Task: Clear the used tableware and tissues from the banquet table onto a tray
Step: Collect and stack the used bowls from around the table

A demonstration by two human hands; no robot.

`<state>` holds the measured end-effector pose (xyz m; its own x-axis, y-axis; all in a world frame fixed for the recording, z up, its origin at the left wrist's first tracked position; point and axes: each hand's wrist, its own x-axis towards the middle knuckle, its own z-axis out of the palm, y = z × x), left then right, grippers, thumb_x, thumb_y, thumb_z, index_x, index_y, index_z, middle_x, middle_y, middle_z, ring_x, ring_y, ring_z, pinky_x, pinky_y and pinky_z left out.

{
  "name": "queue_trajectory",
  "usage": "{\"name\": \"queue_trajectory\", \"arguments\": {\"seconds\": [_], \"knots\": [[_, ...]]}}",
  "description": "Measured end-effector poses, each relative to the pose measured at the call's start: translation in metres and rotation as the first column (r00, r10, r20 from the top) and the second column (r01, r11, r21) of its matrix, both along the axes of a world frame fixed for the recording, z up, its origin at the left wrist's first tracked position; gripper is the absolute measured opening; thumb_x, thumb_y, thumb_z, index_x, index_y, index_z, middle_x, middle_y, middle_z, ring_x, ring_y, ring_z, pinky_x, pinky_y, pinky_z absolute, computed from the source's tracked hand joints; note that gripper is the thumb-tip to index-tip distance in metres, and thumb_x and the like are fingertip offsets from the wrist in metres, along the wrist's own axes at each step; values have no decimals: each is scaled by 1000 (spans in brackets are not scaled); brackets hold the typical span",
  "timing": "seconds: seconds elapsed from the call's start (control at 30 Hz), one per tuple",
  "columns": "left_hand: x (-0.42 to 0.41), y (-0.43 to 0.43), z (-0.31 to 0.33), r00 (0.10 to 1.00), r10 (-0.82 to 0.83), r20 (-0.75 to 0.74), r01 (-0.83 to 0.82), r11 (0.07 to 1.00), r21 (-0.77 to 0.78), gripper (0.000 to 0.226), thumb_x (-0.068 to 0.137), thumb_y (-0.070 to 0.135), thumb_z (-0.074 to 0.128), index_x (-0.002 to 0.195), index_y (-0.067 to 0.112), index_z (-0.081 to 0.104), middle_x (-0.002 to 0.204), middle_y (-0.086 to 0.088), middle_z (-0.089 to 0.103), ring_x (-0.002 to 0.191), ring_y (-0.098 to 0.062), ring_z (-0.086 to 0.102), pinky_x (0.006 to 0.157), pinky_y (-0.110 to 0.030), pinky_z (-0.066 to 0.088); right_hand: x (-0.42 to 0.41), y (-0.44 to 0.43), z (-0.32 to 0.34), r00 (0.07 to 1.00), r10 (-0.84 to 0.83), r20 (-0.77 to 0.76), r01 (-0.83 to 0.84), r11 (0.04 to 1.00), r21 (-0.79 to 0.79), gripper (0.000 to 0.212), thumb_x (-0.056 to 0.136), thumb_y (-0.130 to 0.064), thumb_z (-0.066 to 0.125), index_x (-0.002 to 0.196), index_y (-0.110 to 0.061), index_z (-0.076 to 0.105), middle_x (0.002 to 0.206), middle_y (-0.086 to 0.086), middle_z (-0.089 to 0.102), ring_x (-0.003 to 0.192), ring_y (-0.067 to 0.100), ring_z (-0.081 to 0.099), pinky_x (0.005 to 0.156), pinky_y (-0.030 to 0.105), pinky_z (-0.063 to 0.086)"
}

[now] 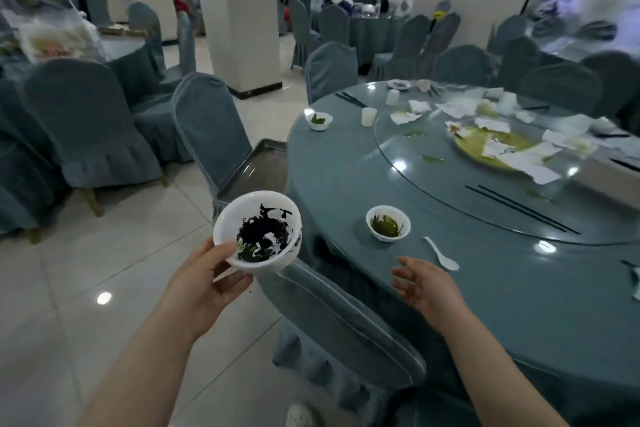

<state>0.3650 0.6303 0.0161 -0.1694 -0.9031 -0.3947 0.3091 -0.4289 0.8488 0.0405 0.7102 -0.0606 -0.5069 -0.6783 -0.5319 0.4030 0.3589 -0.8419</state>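
White bowl (258, 232), smeared inside with dark leftovers and a few green bits, is off the table and in the air, gripped by the left hand (204, 284): thumb over the near rim, fingers curled underneath. A second rim shows at its right edge; cannot tell whether another bowl is stacked below it.

Right hand (426, 288) grasps nothing. Palm faces left, fingers loosely spread, over the near edge of the round table (329, 184).

Metal tray (263, 166) lies just beyond the held bowl, on the seat of a covered chair (211, 128), beside the table edge.

Ahead of the right hand:
- bowl with green scraps (388, 227), standing on the table, nearest item
- white spoon (441, 255), just right of that bowl, lying flat, bowl end closest to the hand
- black chopsticks (523, 210), farther out and to the right, lying as a pair on the glass turntable (398, 163)

Well beyond both hands:
- small bowl (319, 121) at the table's left edge, with some green in it
- pale cup (368, 115), upright, right of the small bowl
- yellow-green platter (474, 144) on the turntable, partly covered by crumpled tissues (530, 161); more tissues are scattered behind it

Second covered chair (346, 319) stands between the two forearms, its back against the table skirt.
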Motion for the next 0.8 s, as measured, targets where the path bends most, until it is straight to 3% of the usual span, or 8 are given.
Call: {"name": "queue_trajectory", "arguments": {"seconds": [0.23,0.37,0.47,0.57,0.8], "knots": [[-25,-120,-13,995,-63,84,61,998,23,16,89,16,60,103,22,66,82,-3,73,72,-22,67,64,-32,56,-44,-105,-63,992,-126,12,122,976,181,24,97,-27,54,114,-10,52,92,13,70,67,25,63,54,30,46],[-39,-171,-25,993,-82,88,78,996,50,17,89,17,61,102,25,68,82,-1,75,74,-23,69,63,-32,57,-57,-150,-86,980,-196,27,184,955,233,26,99,-32,51,114,-11,47,91,17,67,68,31,64,51,29,44],[-43,-196,-36,992,-91,82,83,991,105,18,89,17,61,102,27,68,83,-1,75,77,-24,69,66,-33,56,-57,-170,-93,977,-209,-42,213,941,264,19,100,-22,46,116,-12,48,82,14,69,62,26,63,48,25,45],[-39,-219,-46,990,-113,79,101,986,135,19,90,16,59,101,29,69,86,-1,74,77,-24,69,66,-33,55,-54,-188,-97,974,-221,-60,229,940,254,17,98,-12,48,115,-13,51,81,12,68,63,25,64,53,28,48],[-13,-284,-68,992,-118,52,109,983,148,21,90,14,59,107,23,66,94,-3,73,85,-26,66,70,-35,53,6,-245,-54,988,-55,-145,82,979,189,7,91,-15,62,95,-9,63,64,9,70,54,17,65,55,29,48]]}}
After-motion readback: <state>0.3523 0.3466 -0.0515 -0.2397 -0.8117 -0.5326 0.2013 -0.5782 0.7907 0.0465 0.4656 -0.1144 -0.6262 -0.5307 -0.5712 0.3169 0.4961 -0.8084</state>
